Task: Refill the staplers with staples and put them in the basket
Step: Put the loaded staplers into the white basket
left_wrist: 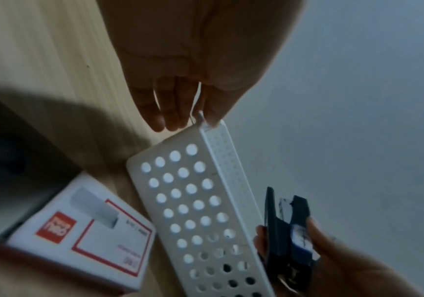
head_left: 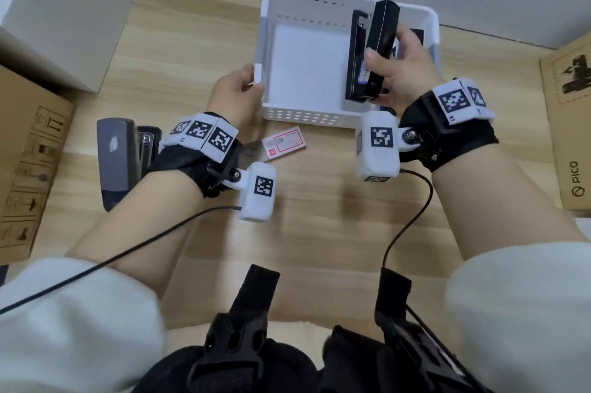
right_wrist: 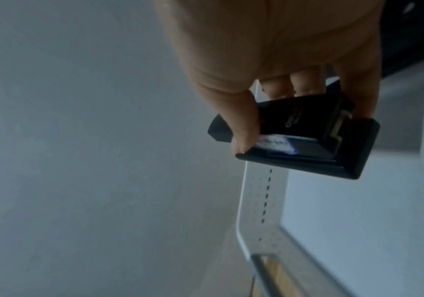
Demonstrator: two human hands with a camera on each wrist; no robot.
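Note:
A white perforated basket (head_left: pixel 307 119) stands on the wooden table, its floor bare. My left hand (head_left: pixel 248 84) pinches the rim at the basket's left wall; the left wrist view shows the thumb and fingers (left_wrist: pixel 172 118) on that rim above the holed wall (left_wrist: pixel 193 201). My right hand (head_left: pixel 399 66) grips a black stapler (head_left: pixel 367 50), hinged open, over the basket's right side. In the right wrist view the black stapler (right_wrist: pixel 307 136) hangs above the basket rim (right_wrist: pixel 261 201). A grey stapler (head_left: pixel 118 162) lies open at the left. A red-and-white staple box (head_left: pixel 284 144) sits in front of the basket.
Cardboard boxes flank the table, one on the left (head_left: pixel 28 168) and one on the right (head_left: pixel 569 124). A white box (head_left: pixel 73 9) stands at the back left. A grey wall runs behind the basket. Black cables trail from both wrists.

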